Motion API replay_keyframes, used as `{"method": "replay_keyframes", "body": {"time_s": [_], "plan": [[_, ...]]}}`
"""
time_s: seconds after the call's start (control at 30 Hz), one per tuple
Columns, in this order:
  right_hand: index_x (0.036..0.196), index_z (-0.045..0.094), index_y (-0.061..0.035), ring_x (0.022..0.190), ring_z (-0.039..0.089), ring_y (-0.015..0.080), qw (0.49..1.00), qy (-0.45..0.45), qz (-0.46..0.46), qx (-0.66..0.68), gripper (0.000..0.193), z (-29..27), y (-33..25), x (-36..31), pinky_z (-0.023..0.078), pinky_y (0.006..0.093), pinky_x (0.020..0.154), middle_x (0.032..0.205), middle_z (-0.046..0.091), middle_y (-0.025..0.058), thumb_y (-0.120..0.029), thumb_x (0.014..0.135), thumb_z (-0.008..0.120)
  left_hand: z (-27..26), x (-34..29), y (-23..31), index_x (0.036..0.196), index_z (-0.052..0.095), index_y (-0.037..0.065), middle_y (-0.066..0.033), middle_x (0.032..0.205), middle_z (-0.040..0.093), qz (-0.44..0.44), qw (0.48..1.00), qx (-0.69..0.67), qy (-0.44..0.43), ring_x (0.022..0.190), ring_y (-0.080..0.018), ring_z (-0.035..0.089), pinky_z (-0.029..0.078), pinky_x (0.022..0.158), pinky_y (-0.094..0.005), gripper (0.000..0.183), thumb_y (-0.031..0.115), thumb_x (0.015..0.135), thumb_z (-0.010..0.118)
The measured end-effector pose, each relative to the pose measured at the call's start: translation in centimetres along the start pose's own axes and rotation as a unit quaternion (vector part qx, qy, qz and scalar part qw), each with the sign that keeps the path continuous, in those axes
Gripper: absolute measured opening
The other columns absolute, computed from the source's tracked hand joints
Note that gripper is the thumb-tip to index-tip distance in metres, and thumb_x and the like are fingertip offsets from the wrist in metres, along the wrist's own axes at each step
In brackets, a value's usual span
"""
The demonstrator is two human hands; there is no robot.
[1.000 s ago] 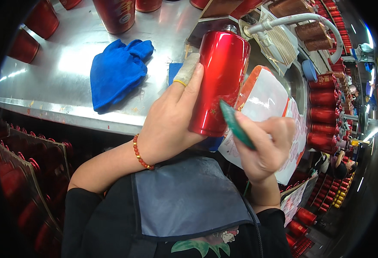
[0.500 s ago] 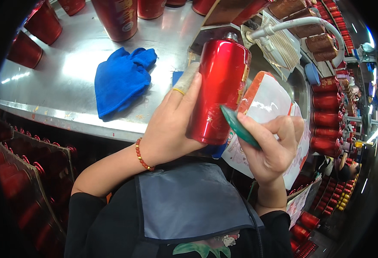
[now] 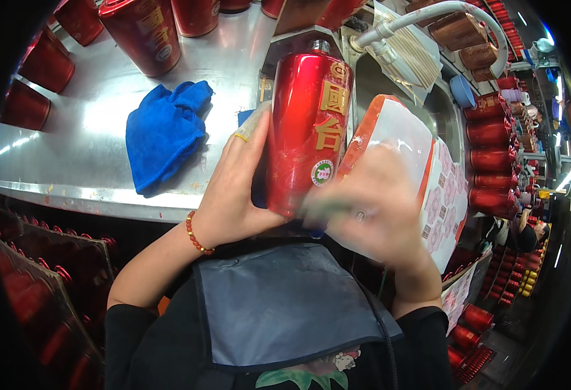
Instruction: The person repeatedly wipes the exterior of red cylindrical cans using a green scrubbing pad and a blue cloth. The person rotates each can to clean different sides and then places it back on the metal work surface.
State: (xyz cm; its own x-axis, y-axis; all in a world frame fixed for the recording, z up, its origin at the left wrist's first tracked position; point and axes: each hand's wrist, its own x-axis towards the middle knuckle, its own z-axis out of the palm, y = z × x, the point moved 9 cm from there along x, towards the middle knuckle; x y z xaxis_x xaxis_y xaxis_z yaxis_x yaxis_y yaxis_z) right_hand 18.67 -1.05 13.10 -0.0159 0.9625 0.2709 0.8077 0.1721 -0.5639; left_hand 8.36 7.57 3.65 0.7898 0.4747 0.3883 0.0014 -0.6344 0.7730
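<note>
A glossy red bottle (image 3: 292, 130) with raised gold characters, a round green-and-white label and a bare threaded neck stands nearly upright before me, leaning slightly. My left hand (image 3: 230, 179) is closed round its left side near the base; a yellowish cover is on one finger and a beaded bracelet circles the wrist. My right hand (image 3: 383, 208), smeared by motion, grips a flat green scraper (image 3: 327, 207) at the bottle's lower right, below the label. Whether the scraper touches the bottle, I cannot tell.
A crumpled blue cloth (image 3: 165, 140) lies on the metal worktop (image 3: 90, 172). More red bottles (image 3: 143, 36) stand along its far side. To the right are printed sheets (image 3: 444, 195), a sink with a white curved pipe (image 3: 422, 18), a blue bowl (image 3: 462, 91) and rows of red bottles (image 3: 490, 159).
The bottle has been turned, so its gold characters and round label now face me. My right hand with the scraper has moved left and down, blurring. The whole view has shifted slightly.
</note>
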Motion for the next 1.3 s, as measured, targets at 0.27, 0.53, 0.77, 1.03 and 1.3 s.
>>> {"method": "replay_keyframes", "body": {"time_s": [0.27, 0.53, 0.77, 1.03, 1.3], "plan": [[0.1, 0.076, -0.0091, 0.076, 0.051, 0.0194, 0.946, 0.033, -0.212, -0.242, 0.031, 2.8, -6.0, -2.8, 0.044, 0.0333, 0.072, 0.086, 0.05, 0.0021, -0.016, 0.07, 0.069, 0.5, 0.0, 0.5, 0.158, 0.021, -0.007, -0.0297, 0.151, 0.04, 0.004, 1.0, -0.007, 0.029, 0.132, -0.0445, 0.047, 0.039, 0.112, -0.0453, 0.114, 0.022, 0.07, 0.089], [0.092, 0.079, -0.0115, 0.072, 0.045, 0.0206, 0.996, -0.009, -0.001, -0.094, 0.028, -1.9, -1.3, 2.8, 0.035, 0.0347, 0.063, 0.071, 0.049, 0.001, -0.008, 0.065, 0.086, -0.2, 0.5, 2.7, 0.157, 0.017, -0.008, -0.0332, 0.143, 0.045, -0.012, 0.999, 0.043, 0.02, 0.12, -0.0444, 0.055, 0.047, 0.101, -0.0468, 0.115, 0.022, 0.072, 0.088], [0.091, 0.076, -0.0054, 0.073, 0.048, 0.0206, 0.993, 0.023, -0.04, -0.11, 0.021, -2.0, -0.8, 4.8, 0.037, 0.0335, 0.064, 0.073, 0.052, 0.0036, -0.011, 0.073, 0.086, -0.3, 0.6, 2.5, 0.157, 0.018, -0.008, -0.0321, 0.139, 0.048, -0.027, 0.998, 0.049, 0.012, 0.115, -0.0436, 0.057, 0.049, 0.098, -0.0462, 0.115, 0.022, 0.071, 0.088], [0.094, 0.076, -0.0011, 0.071, 0.052, 0.0142, 0.998, 0.053, -0.026, -0.03, 0.023, -4.3, 1.0, 4.4, 0.039, 0.0283, 0.063, 0.076, 0.056, 0.0037, -0.001, 0.073, 0.085, 0.0, 0.2, 1.2, 0.158, 0.018, -0.007, -0.0321, 0.151, 0.038, -0.024, 1.0, -0.004, 0.003, 0.13, -0.044, 0.049, 0.043, 0.108, -0.0446, 0.119, 0.024, 0.068, 0.091], [0.099, 0.075, -0.0026, 0.074, 0.059, 0.0071, 0.985, 0.072, 0.116, 0.104, 0.02, -5.0, 7.0, 5.0, 0.045, 0.0234, 0.065, 0.081, 0.063, -0.0004, -0.014, 0.084, 0.083, 0.6, 0.2, -0.1, 0.158, 0.018, -0.006, -0.0284, 0.158, 0.031, -0.015, 0.999, -0.02, -0.024, 0.147, -0.0462, 0.031, 0.027, 0.12, -0.0518, 0.122, 0.032, 0.068, 0.092]]}}
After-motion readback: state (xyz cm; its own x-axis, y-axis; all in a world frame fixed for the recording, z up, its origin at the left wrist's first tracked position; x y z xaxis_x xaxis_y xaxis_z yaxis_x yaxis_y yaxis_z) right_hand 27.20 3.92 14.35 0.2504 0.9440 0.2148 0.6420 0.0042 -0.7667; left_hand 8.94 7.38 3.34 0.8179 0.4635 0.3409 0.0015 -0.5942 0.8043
